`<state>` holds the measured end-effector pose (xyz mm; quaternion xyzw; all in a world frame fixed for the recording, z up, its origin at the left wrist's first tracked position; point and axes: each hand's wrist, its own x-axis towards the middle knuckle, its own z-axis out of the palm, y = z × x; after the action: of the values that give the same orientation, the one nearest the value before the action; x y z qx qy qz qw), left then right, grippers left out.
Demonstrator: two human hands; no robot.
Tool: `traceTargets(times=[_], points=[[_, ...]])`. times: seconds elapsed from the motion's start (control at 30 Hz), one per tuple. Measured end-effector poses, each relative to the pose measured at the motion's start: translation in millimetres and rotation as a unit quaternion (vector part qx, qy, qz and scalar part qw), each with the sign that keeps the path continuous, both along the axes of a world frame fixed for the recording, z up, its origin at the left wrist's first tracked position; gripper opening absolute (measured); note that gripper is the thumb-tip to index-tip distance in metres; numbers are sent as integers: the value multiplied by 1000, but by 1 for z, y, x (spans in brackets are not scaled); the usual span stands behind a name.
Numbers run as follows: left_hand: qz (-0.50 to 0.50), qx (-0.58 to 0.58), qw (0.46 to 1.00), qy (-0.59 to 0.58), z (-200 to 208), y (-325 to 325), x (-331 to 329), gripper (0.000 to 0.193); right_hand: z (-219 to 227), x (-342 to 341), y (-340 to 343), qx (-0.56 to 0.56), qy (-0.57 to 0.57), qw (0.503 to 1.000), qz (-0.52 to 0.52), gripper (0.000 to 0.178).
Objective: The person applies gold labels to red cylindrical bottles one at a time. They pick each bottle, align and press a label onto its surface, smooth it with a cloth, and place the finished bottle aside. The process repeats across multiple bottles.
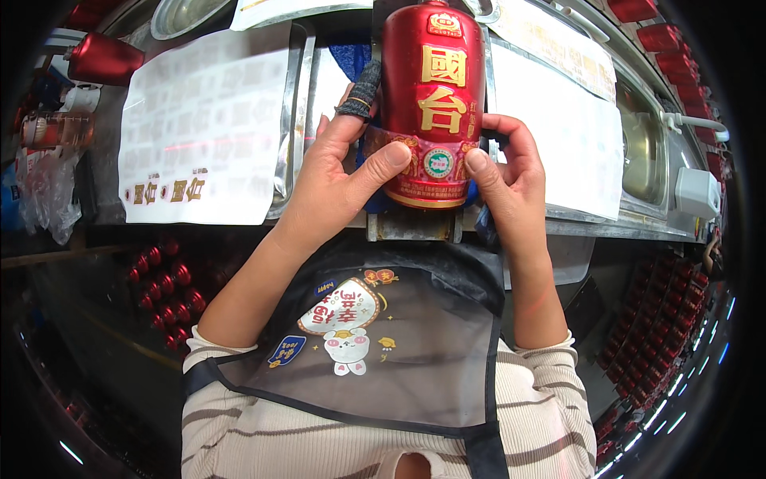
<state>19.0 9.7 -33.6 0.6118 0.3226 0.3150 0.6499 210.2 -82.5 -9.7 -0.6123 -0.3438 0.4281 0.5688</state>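
Observation:
A glossy red bottle [435,88] with raised gold characters lies in front of me, its neck pointing away and its base toward me. Near the base, a pinkish-red patterned band [411,156] with a round green-and-white emblem crosses its front. From the left side my left hand [343,164] grips the bottle, thumb flat on the band; a dark wrapping with a tan band covers its index finger. My right hand [515,180] is closed on the opposite side, its thumb at the band's right end. The bottle hides part of the fingers behind it.
White sheets, one printed with gold characters [171,191], lie left and right [558,132] of the bottle. Another red bottle [104,60] rests at far left. A metal basin [642,152] and a white tap [694,124] are at right. Rows of red bottles [658,319] stand below.

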Motion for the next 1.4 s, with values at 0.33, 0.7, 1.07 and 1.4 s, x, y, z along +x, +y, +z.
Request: traceTargets(times=[0.33, 0.7, 1.07, 1.4], points=[[5, -34, 998, -53, 5, -1, 1, 55, 2, 0, 1, -8, -9, 1000, 7, 57], [24, -29, 998, -55, -1, -2, 1, 54, -1, 3, 1, -5, 19, 1000, 17, 50], [21, -20, 998, -61, -1, -2, 3, 53, -1, 4, 2, -2, 6, 1000, 26, 49], [-30, 33, 998, 45, 11, 0, -1, 71, 4, 9, -3, -2, 15, 998, 58, 53]])
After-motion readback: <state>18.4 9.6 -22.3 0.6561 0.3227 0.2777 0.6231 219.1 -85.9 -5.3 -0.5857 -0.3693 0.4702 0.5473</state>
